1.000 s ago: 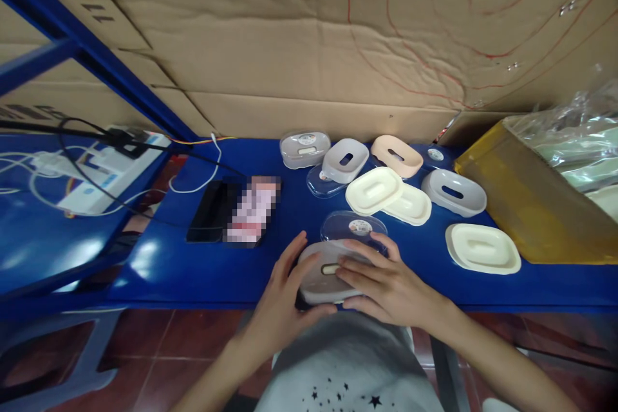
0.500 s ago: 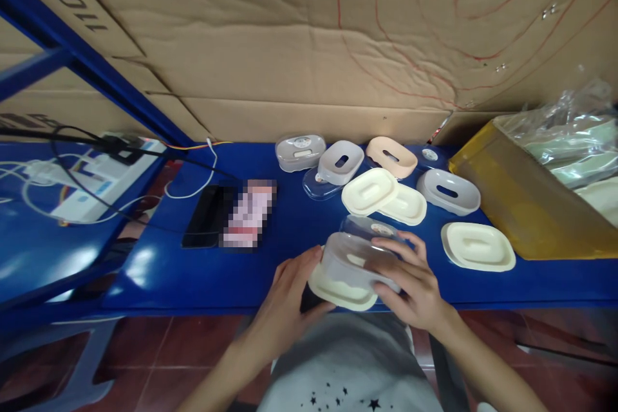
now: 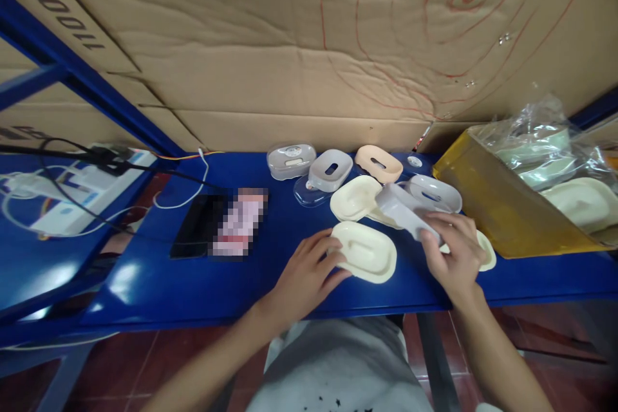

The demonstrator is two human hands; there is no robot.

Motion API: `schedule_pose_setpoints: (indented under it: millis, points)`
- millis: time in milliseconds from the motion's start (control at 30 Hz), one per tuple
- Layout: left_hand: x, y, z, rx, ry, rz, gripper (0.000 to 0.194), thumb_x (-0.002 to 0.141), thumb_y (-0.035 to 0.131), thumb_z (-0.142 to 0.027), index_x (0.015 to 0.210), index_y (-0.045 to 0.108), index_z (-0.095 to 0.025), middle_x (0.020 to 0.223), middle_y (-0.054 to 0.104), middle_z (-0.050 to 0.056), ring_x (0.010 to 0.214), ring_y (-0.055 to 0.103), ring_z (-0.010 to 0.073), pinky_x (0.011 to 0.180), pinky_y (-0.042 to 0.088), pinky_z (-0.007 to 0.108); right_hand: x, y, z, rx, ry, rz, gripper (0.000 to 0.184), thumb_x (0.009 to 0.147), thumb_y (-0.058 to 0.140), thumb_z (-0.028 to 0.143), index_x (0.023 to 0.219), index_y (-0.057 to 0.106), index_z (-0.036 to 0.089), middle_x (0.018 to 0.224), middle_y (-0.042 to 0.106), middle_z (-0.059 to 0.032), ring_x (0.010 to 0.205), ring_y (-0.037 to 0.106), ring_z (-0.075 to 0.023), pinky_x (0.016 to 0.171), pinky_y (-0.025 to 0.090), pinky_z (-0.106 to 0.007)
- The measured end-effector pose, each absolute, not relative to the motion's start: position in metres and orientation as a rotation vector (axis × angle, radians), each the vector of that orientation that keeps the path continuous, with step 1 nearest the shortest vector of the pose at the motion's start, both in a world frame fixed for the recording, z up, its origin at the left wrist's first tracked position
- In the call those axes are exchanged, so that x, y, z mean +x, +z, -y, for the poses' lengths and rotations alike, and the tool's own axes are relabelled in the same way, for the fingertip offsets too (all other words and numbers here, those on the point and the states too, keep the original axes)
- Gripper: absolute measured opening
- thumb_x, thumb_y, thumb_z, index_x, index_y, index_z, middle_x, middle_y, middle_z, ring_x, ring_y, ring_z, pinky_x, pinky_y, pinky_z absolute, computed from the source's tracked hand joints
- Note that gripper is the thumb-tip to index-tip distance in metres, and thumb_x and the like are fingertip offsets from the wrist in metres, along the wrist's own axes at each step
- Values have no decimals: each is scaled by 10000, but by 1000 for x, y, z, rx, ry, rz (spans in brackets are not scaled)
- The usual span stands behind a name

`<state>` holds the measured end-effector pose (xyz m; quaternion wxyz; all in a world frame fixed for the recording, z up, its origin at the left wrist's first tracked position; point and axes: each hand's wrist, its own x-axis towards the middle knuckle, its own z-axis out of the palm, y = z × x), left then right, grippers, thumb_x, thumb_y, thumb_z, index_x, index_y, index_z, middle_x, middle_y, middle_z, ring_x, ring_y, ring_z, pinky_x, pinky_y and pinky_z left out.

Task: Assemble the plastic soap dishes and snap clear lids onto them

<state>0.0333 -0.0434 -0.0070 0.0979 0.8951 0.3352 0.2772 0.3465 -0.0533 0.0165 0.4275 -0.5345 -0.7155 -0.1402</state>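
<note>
My left hand (image 3: 316, 264) grips the left end of a cream oval tray (image 3: 365, 251), fingers over its rim. In my right hand (image 3: 456, 251), closed round one end, is a grey soap dish (image 3: 403, 209), tilted and raised to the right of the tray. Just behind are another cream tray (image 3: 355, 198) and a second one partly covered by the held dish. Beyond my right fingers lies a grey slotted dish (image 3: 434, 193). A further cream tray (image 3: 486, 251) is mostly hidden by my right hand.
Along the back sit a grey dish with a clear cover (image 3: 291, 161), a grey slotted dish (image 3: 330, 170) on a clear lid (image 3: 311, 193), and a peach dish (image 3: 379, 164). A yellow-sided box (image 3: 483, 199) stands right. Phones (image 3: 196, 225) and a power strip (image 3: 96, 193) are left.
The grey dish and the cream tray, together before, are now apart. My right hand has carried the dish right and away from me; my left hand has the tray.
</note>
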Motion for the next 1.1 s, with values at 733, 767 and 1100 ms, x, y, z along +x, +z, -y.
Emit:
schedule_pose_setpoints:
  millis: [733,767,1100]
  points:
    - [180,46,-128,2796,776,-1115,241,1132,555,-275,1138,728,-108,1293,676,129,1281,651,298,1077,522,455,430,-3,5,-1735,-436,1797,413,1103,562,522,1197,785,187,1188,829,-154,1130,761,-350,1017,531,-538]
    - [185,45,-132,2795,753,-1120,232,1122,569,-268,1132,732,-103,1296,677,138,1269,665,297,1087,521,462,429,-1,10,-1708,-395,1800,398,1102,566,501,1247,771,193,1258,811,-163,1187,746,-351,1045,529,-544]
    - [138,37,-140,2772,629,-1232,300,1145,487,-256,1376,658,-168,1476,604,127,1373,616,297,1179,453,443,362,-16,105,-1454,39,2266,621,1058,664,457,1632,489,297,1607,615,-146,1419,626,-391,1127,502,-624]
